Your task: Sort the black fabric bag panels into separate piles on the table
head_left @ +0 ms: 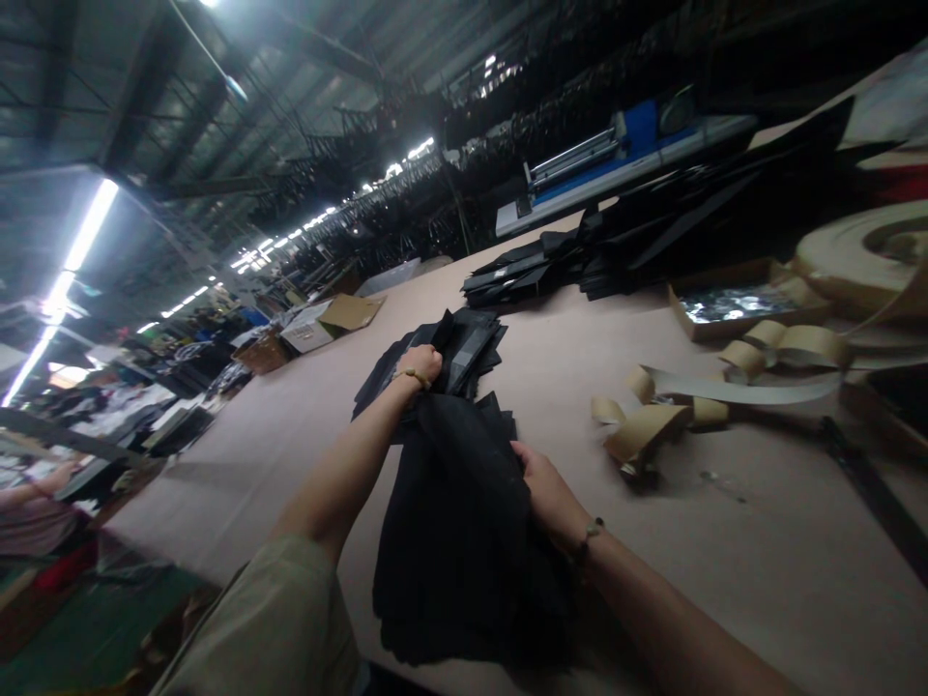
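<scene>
A stack of black fabric pieces lies on the table close to my body. My right hand grips its right edge, the thumb on top and the other fingers mostly hidden. Just beyond it is a second pile of black pieces, some with a greyish patch. My left hand is closed over this pile, pinching a black fabric piece that sticks up beside the knuckles. What lies under the left fingers is hidden.
More black pieces lie farther back, before a blue and white machine. On the right are curled tan tape, a large tape roll and a box of shiny bits. A co-worker's arm shows at far left.
</scene>
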Available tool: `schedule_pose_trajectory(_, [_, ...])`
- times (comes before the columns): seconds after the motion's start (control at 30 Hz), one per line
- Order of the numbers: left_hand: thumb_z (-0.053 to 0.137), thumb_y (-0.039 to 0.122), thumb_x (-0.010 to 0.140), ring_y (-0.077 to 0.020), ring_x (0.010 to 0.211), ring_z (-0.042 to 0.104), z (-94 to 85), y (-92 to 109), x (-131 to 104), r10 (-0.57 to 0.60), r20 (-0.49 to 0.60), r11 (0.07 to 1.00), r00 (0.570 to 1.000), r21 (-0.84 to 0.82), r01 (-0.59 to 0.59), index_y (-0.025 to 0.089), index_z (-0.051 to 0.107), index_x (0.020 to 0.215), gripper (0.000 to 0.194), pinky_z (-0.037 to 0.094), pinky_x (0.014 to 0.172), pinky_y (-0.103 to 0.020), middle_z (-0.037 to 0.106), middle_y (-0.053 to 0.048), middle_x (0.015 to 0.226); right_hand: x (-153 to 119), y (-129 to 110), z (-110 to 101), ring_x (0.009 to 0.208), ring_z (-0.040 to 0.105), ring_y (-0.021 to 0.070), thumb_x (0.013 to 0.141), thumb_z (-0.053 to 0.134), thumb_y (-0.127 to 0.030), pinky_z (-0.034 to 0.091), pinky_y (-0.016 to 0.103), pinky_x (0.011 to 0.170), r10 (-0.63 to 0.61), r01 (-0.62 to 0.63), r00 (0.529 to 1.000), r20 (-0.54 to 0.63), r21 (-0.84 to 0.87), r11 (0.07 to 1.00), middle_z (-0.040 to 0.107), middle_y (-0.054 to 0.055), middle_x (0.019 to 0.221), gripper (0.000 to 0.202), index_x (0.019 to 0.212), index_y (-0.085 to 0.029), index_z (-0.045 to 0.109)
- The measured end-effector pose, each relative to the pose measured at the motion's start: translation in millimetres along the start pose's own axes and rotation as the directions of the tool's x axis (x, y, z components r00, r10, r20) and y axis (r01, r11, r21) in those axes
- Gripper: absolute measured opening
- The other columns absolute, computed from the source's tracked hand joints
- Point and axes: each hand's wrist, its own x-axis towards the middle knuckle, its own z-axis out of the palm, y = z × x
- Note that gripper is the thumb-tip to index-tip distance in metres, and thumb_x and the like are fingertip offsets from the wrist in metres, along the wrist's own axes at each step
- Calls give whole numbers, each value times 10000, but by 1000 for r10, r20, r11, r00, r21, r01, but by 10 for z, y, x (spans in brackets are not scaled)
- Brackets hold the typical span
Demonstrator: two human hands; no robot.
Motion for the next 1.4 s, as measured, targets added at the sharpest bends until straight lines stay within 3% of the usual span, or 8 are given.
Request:
schedule_pose_trajectory(0.17, [379, 248, 974, -239, 1124, 644, -19, -55, -52, 17, -40, 1000, 999, 4, -17, 249, 574, 1348, 422, 507, 922, -336, 643, -115, 1276, -12, -47, 3, 1106, 639, 262, 771, 629, -287, 512, 357, 974, -1, 0, 1000, -2, -82, 997, 680, 104, 1205, 467, 1208, -123, 634])
schedule_pose_trajectory(0.37, [595, 609, 838, -294, 1053, 660, -30, 66, -64, 43, 49, 999, 998, 30, -45, 211, 687, 1136, 505, 535, 867, -358, 683, -124, 1185, -22, -93, 9, 1115, 628, 244, 767, 589, -191, 471, 340, 1012, 30, -38, 999, -42, -219, 975, 657, 114, 1247, 478, 1237, -107, 608])
schedule_pose_trajectory(0.53, [623, 382, 853, -286, 921, 692, -78, 151, -25, -14, 76, 996, 997, 84, 8, 134, 715, 1017, 311, 543, 798, -364, 706, -177, 1041, -35, -102, 5, 1048, 646, 233, 760, 589, -191, 495, 311, 943, 9, -16, 999, -35, -209, 978, 687, 97, 1173, 425, 1177, -123, 634])
schedule_pose_trajectory(0.77, [313, 136, 981, -260, 1085, 637, -153, 206, -241, 178, -88, 976, 980, 145, -164, 254, 518, 1399, 480, 500, 887, -371, 608, -120, 1275, -28, -30, -4, 1077, 635, 248, 738, 618, -208, 510, 308, 930, 9, -18, 999, -52, -172, 985, 678, 104, 1194, 447, 1179, -139, 646])
schedule_pose_trajectory(0.9, [466, 340, 986, -254, 1095, 629, -59, 265, -396, 299, -22, 943, 954, 163, -292, 255, 633, 1206, 289, 511, 892, -339, 583, -86, 1288, -19, -27, 2, 1071, 638, 238, 753, 591, -199, 511, 312, 926, 24, -29, 999, -29, -186, 982, 673, 106, 1201, 452, 1198, -125, 627])
schedule_pose_trajectory(1.0, [659, 499, 858, -283, 1120, 615, -5, 278, -450, 317, 19, 933, 948, 171, -316, 230, 606, 1226, 459, 531, 897, -358, 568, -96, 1287, -18, -44, 7, 1031, 650, 231, 766, 572, -194, 516, 320, 903, 45, -47, 999, -17, -193, 980, 676, 109, 1190, 462, 1219, -108, 607])
schedule_pose_trajectory(1.13, [775, 432, 725, -302, 1133, 612, -12, 252, -452, 328, 97, 925, 940, 166, -341, 219, 605, 1233, 576, 544, 893, -358, 554, -104, 1306, -26, -59, 6, 1029, 651, 227, 772, 574, -182, 508, 312, 900, 48, -51, 999, -18, -207, 977, 675, 104, 1195, 462, 1226, -105, 602])
schedule_pose_trajectory(1.4, [720, 283, 765, -258, 1257, 562, -103, 93, -255, 377, 197, 920, 905, 32, -390, 182, 579, 1357, 617, 453, 1078, -282, 561, -101, 1381, -27, -81, 5, 1002, 651, 226, 776, 574, -165, 500, 312, 882, 38, -38, 999, -6, -190, 981, 698, 76, 1111, 382, 1151, -116, 625])
